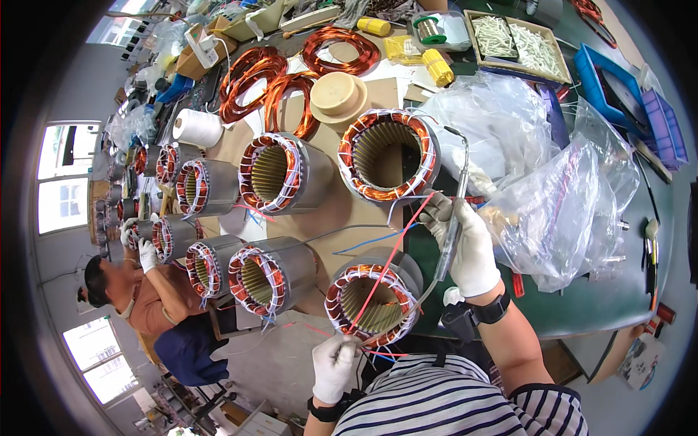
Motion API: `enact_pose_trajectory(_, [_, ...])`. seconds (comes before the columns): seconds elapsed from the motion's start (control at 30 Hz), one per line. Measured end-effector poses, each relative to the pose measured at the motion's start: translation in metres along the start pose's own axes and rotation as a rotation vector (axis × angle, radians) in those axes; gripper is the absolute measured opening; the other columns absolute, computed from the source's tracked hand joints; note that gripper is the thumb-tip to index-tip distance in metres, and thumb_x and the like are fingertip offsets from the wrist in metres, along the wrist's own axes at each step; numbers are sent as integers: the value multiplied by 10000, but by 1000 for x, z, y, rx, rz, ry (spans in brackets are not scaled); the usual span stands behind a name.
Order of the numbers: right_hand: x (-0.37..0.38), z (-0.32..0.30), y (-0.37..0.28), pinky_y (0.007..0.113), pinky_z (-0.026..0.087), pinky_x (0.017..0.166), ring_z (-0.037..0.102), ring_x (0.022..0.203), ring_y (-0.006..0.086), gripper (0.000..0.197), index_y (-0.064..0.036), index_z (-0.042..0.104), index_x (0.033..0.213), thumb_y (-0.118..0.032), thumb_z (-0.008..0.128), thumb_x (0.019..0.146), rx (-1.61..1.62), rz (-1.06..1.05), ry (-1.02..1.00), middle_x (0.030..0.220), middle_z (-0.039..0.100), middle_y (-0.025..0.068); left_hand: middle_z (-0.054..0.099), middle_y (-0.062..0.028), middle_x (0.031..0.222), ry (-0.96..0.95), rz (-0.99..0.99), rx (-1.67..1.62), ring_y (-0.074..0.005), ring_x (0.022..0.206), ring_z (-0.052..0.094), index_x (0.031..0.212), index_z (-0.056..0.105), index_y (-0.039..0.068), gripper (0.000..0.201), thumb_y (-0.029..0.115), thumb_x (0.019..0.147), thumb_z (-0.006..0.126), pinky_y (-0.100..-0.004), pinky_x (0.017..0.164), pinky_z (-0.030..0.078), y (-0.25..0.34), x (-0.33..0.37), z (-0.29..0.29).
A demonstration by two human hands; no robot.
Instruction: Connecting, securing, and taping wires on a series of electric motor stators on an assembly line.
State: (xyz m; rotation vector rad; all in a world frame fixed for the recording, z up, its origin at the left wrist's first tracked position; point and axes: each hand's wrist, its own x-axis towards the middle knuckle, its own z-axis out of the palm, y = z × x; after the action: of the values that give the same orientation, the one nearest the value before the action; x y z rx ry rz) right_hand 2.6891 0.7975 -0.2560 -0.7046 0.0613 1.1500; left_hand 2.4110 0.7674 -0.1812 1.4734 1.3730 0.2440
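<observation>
My gloved left hand is closed in a pinch on a thin red wire beside the nearest motor stator. That wire runs up across the stator's opening to my right fingertips. My gloved right hand is closed around a slim metal torch-like tool, its bent tip pointing up and left. A grey hose leaves the tool's lower end and passes down toward my left hand. Just left of the right hand stands another stator, its copper windings laced with white cord. A blue wire lies between the two stators.
More stators line the bench to the left, where another person works. Copper wire coils, a cream round block and a white thread spool lie behind. Plastic bags and blue bins are at right.
</observation>
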Motion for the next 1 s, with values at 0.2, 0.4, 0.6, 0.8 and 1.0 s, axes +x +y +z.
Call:
enact_pose_trajectory(0.2, [-10, 2, -25, 326, 453, 750, 576, 851, 211, 343, -20, 571, 783, -318, 492, 932, -96, -2, 26, 960, 593, 118, 617, -92, 667, -30, 145, 153, -162, 605, 604, 844, 647, -12, 217, 194, 833, 578, -273, 560, 465, 15, -3, 2])
enact_pose_trajectory(0.4, [-20, 20, -47, 297, 430, 571, 511, 603, 188, 329, -65, 519, 810, -375, 505, 920, 26, 367, -9, 741, 555, 90, 626, -119, 739, -111, 166, 195, -213, 640, 623, 902, 644, 2, 166, 113, 788, 596, -297, 594, 479, 22, -14, -4])
enact_pose_trajectory(0.6, [-12, 15, -43, 268, 400, 533, 472, 557, 160, 307, -82, 503, 800, -360, 486, 931, 41, 471, -23, 692, 530, 67, 634, -128, 775, -122, 61, 193, -223, 672, 631, 925, 640, -4, 186, 110, 783, 602, -294, 627, 487, 25, -32, -3])
enact_pose_trajectory(0.8, [2, 14, -51, 254, 358, 484, 413, 487, 130, 303, -93, 458, 784, -342, 429, 954, -3, 485, -26, 659, 484, 43, 638, -123, 792, -103, 126, 209, -218, 678, 633, 939, 640, 3, 195, 76, 760, 618, -288, 624, 488, 43, -26, 8])
enact_pose_trajectory(1.0, [12, 16, -58, 250, 322, 464, 388, 472, 115, 303, -91, 455, 772, -328, 413, 957, -40, 474, -66, 632, 445, 28, 639, -123, 805, -101, 212, 249, -221, 697, 641, 964, 632, 18, 213, 65, 757, 619, -292, 634, 498, 54, -23, 15])
